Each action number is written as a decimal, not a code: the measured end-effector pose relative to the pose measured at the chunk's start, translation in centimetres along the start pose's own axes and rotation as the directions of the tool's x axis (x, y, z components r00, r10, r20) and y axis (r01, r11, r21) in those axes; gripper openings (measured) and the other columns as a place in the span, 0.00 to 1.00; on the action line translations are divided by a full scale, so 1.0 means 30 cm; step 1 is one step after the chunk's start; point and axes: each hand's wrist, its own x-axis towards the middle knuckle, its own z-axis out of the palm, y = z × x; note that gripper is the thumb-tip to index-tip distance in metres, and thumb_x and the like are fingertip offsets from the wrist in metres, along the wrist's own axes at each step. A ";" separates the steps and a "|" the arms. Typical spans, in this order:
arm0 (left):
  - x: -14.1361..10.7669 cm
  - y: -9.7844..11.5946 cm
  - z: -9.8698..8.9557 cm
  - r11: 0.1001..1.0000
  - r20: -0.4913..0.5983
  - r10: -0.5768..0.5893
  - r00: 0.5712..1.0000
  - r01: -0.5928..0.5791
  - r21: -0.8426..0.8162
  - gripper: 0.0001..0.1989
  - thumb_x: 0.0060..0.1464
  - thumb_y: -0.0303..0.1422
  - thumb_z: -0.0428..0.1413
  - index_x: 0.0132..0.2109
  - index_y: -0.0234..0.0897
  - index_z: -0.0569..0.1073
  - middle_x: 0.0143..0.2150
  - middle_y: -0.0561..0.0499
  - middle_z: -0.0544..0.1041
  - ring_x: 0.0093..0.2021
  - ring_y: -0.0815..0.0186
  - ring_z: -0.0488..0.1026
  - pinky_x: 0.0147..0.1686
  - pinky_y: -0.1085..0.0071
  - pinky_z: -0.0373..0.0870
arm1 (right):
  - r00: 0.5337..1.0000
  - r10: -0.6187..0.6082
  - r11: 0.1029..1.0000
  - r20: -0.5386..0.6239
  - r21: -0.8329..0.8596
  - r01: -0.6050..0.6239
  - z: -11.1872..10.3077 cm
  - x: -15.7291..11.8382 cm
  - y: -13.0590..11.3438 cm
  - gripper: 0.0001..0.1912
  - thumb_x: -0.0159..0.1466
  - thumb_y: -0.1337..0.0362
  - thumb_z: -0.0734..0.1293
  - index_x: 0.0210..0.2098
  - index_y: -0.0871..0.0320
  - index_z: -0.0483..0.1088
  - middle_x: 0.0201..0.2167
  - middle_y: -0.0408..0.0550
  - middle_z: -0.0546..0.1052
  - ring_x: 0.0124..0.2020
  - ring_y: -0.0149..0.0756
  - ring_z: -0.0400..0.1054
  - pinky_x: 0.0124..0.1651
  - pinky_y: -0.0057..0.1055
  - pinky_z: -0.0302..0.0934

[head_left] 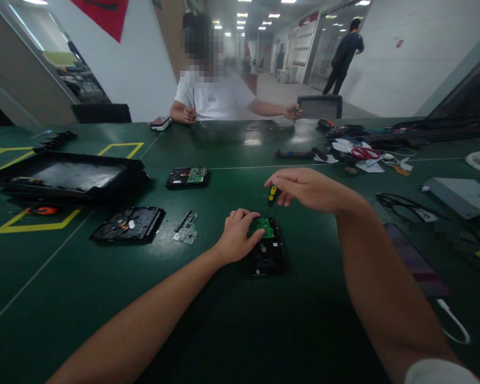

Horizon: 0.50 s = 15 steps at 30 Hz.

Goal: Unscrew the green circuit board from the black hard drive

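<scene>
A black hard drive (266,258) with a green circuit board (267,228) at its far end lies on the table before me. My left hand (242,234) grips the drive's left side, thumb over the board. Above the far end, my right hand (300,189) holds a yellow and black screwdriver (272,196) in its fingers, shaft pointing down at the board's far edge. Whether the tip touches a screw is too small to tell. Left of my left hand lies a loose circuit board (186,228). Another hard drive (187,177) sits farther back.
On the left are a black open drive casing (128,224), a large black tray (64,173) and an orange tool (42,210). To the right are a tablet-like device (416,258), cables (404,205) and a grey box (464,197). A person (214,98) sits opposite; another person (344,56) stands behind.
</scene>
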 end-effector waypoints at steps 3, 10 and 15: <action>-0.001 0.002 -0.004 1.000 0.004 0.002 1.000 -0.002 -0.004 0.24 0.66 0.45 0.55 0.64 0.42 0.71 0.56 0.43 0.72 0.57 0.49 0.67 0.59 0.49 0.65 | 0.999 -0.036 0.997 -0.039 -0.066 0.033 -0.014 0.002 0.007 0.15 0.73 0.56 0.62 0.47 0.56 0.78 0.32 0.45 0.80 0.31 0.34 0.73 0.34 0.29 0.65; -0.002 -0.001 -0.002 1.000 -0.002 0.002 1.000 -0.003 -0.007 0.23 0.66 0.45 0.56 0.64 0.44 0.71 0.56 0.43 0.72 0.57 0.49 0.67 0.58 0.49 0.65 | 0.993 0.011 0.989 -0.118 -0.142 -0.028 -0.025 -0.002 0.011 0.12 0.69 0.55 0.68 0.39 0.57 0.77 0.27 0.44 0.78 0.28 0.33 0.71 0.31 0.29 0.60; -0.001 -0.005 0.002 1.000 -0.002 0.003 1.000 -0.003 -0.002 0.24 0.66 0.45 0.56 0.64 0.44 0.71 0.56 0.43 0.72 0.57 0.49 0.67 0.58 0.49 0.65 | 0.998 0.008 1.000 -0.064 -0.018 -0.009 -0.011 -0.008 -0.013 0.09 0.71 0.60 0.65 0.41 0.57 0.75 0.39 0.47 0.82 0.24 0.27 0.68 0.27 0.26 0.60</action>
